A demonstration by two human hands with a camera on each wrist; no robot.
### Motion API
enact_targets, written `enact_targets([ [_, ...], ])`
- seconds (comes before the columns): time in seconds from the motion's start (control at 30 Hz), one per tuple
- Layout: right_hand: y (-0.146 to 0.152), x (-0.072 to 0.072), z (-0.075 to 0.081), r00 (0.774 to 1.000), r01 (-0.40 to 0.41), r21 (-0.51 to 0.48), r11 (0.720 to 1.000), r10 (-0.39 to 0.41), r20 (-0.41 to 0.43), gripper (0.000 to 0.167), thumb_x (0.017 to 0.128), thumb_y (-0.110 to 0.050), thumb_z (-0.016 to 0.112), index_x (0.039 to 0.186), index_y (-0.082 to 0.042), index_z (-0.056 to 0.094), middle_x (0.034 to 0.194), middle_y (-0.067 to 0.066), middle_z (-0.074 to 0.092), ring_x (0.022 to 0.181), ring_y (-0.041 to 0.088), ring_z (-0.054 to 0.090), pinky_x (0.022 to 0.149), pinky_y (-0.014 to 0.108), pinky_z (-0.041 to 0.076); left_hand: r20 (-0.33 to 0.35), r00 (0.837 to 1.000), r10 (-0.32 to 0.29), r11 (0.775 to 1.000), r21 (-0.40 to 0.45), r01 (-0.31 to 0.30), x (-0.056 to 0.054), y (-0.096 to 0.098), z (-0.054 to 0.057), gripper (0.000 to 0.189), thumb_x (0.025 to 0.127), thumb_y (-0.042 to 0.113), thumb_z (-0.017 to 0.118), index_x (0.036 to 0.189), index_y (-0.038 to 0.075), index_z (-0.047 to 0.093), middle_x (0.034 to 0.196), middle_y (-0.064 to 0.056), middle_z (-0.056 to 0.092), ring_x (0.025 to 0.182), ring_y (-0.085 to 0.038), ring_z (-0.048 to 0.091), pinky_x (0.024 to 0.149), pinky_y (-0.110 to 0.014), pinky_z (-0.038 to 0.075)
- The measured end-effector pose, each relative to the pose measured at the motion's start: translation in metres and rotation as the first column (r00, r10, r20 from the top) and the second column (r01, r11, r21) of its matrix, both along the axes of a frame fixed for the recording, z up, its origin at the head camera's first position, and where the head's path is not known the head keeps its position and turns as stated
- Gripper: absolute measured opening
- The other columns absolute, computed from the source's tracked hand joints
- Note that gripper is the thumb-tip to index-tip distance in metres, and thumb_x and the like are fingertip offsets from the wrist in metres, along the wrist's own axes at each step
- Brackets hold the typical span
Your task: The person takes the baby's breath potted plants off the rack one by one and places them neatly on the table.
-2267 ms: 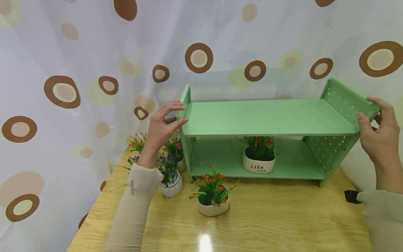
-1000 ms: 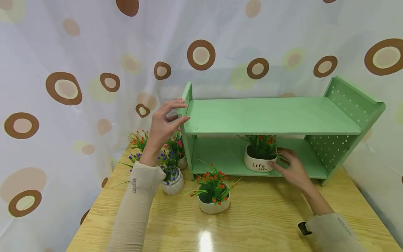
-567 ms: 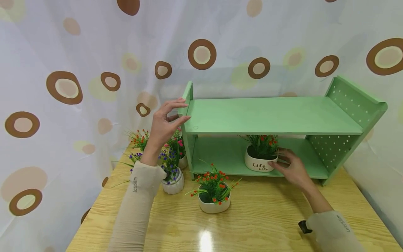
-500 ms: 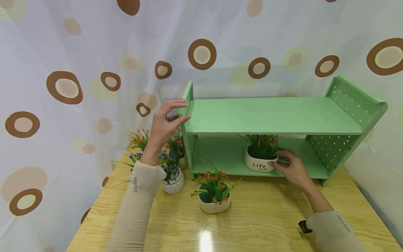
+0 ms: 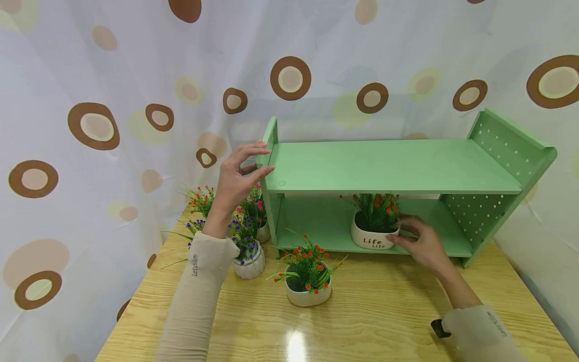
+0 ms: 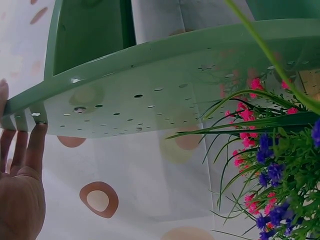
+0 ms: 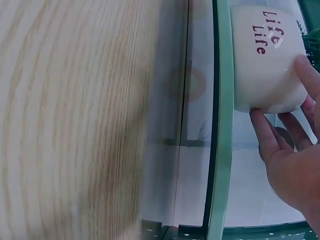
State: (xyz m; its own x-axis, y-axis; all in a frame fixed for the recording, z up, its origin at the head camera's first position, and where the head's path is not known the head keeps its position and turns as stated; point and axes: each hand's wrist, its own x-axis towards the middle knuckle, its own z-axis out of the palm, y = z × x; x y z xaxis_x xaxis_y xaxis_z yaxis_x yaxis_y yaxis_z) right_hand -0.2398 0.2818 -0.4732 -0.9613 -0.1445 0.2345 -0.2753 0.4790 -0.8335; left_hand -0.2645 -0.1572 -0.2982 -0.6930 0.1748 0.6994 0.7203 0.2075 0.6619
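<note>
A green two-tier shelf (image 5: 389, 163) stands on a wooden table. My left hand (image 5: 237, 173) holds the front edge of its left side panel, and in the left wrist view the fingers (image 6: 35, 150) touch the panel's dotted outer face. On the lower tier is a white oval flowerpot (image 5: 373, 237) marked "Life", with red flowers partly hidden by the upper tier. My right hand (image 5: 425, 246) grips this pot at its right end. In the right wrist view the thumb (image 7: 307, 75) presses the lettered front, and fingertips touch the pot's end (image 7: 270, 75).
A second white pot with red flowers (image 5: 309, 296) stands on the table (image 5: 371, 322) before the shelf. Several more potted flowers crowd the shelf's left side, including a purple-flowered white pot (image 5: 250, 264). A patterned curtain (image 5: 325, 45) hangs behind.
My right hand has left the shelf's right panel and taken hold of the lettered flowerpot. Within the last half second the pot has shifted slightly toward the front. My left hand keeps its place.
</note>
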Motion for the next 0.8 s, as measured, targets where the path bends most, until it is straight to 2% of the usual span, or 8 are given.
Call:
enact_targets([
  [0.1, 0.000, 0.003, 0.000, 1.000, -0.015, -0.018, 1.000, 0.015, -0.016, 0.045, 0.098, -0.016, 0.074, 0.132, 0.008, 0.056, 0.148, 0.023, 0.044, 0.110, -0.014, 0.053, 0.087, 0.008, 0.055, 0.004, 1.000, 0.001, 1.000, -0.001, -0.001, 0.000, 0.000, -0.001, 0.032, 0.090, -0.009, 0.074, 0.121, -0.008, 0.069, 0.140, -0.024, 0.058, 0.143, -0.031, 0.050, 0.101, -0.041, 0.059],
  [0.23, -0.001, 0.008, 0.001, 1.000, -0.014, -0.015, 1.000, 0.013, -0.022, 0.043, 0.097, -0.015, 0.075, 0.129, 0.008, 0.057, 0.143, 0.022, 0.047, 0.106, -0.017, 0.052, 0.087, 0.009, 0.055, 0.005, 1.000, 0.001, 1.000, -0.004, -0.001, 0.000, 0.001, -0.001, 0.032, 0.090, -0.009, 0.074, 0.122, -0.009, 0.068, 0.140, -0.024, 0.058, 0.143, -0.031, 0.050, 0.102, -0.045, 0.059],
  [0.3, -0.001, 0.011, 0.003, 1.000, -0.005, -0.004, 1.000, 0.005, -0.010, 0.043, 0.097, -0.017, 0.075, 0.128, 0.006, 0.057, 0.142, 0.020, 0.047, 0.109, -0.011, 0.056, 0.088, 0.010, 0.056, 0.004, 1.000, -0.001, 1.000, -0.002, 0.001, -0.001, 0.001, 0.000, 0.032, 0.090, -0.009, 0.074, 0.122, -0.009, 0.068, 0.139, -0.024, 0.058, 0.143, -0.032, 0.050, 0.102, -0.049, 0.058],
  [0.43, -0.001, 0.018, 0.004, 1.000, -0.001, 0.019, 1.000, 0.000, 0.015, 0.041, 0.097, -0.021, 0.075, 0.127, 0.002, 0.058, 0.143, 0.018, 0.048, 0.120, 0.022, 0.065, 0.088, 0.012, 0.057, 0.002, 1.000, -0.001, 1.000, 0.003, 0.001, 0.000, 0.002, 0.000, 0.032, 0.090, -0.009, 0.075, 0.121, -0.010, 0.068, 0.139, -0.025, 0.058, 0.142, -0.032, 0.051, 0.102, -0.053, 0.057],
  [0.5, 0.000, 0.022, 0.005, 1.000, -0.004, 0.028, 1.000, 0.003, 0.016, 0.040, 0.097, -0.022, 0.076, 0.125, 0.001, 0.059, 0.142, 0.018, 0.048, 0.121, 0.030, 0.065, 0.088, 0.013, 0.057, 0.002, 1.000, 0.000, 1.000, 0.003, 0.000, 0.000, 0.001, -0.001, 0.032, 0.090, -0.009, 0.075, 0.121, -0.010, 0.068, 0.139, -0.025, 0.058, 0.143, -0.032, 0.050, 0.102, -0.050, 0.058],
  [0.6, 0.000, 0.027, 0.004, 1.000, -0.018, 0.015, 1.000, 0.018, 0.013, 0.036, 0.096, -0.020, 0.076, 0.122, 0.000, 0.060, 0.139, 0.017, 0.049, 0.113, 0.011, 0.068, 0.087, 0.014, 0.058, 0.002, 1.000, 0.004, 1.000, 0.000, -0.004, 0.000, 0.001, -0.001, 0.033, 0.090, -0.008, 0.075, 0.122, -0.010, 0.068, 0.139, -0.024, 0.058, 0.144, -0.031, 0.050, 0.102, -0.044, 0.059],
  [0.7, 0.000, 0.032, 0.003, 0.999, -0.037, -0.001, 0.999, 0.037, -0.004, 0.033, 0.095, -0.015, 0.077, 0.119, 0.001, 0.061, 0.141, 0.019, 0.048, 0.105, -0.010, 0.062, 0.086, 0.014, 0.059, 0.002, 1.000, 0.005, 1.000, -0.001, -0.005, 0.000, 0.001, -0.001, 0.032, 0.090, -0.008, 0.075, 0.122, -0.010, 0.068, 0.140, -0.024, 0.058, 0.144, -0.030, 0.050, 0.101, -0.042, 0.059],
  [0.8, -0.001, 0.037, 0.003, 0.999, -0.048, -0.006, 0.999, 0.048, -0.023, 0.030, 0.094, -0.013, 0.078, 0.116, 0.001, 0.061, 0.145, 0.021, 0.046, 0.105, -0.016, 0.058, 0.086, 0.013, 0.058, 0.004, 1.000, 0.005, 1.000, 0.001, -0.005, -0.001, 0.000, -0.002, 0.032, 0.090, -0.007, 0.075, 0.122, -0.009, 0.068, 0.139, -0.023, 0.059, 0.143, -0.029, 0.050, 0.102, -0.042, 0.059],
])
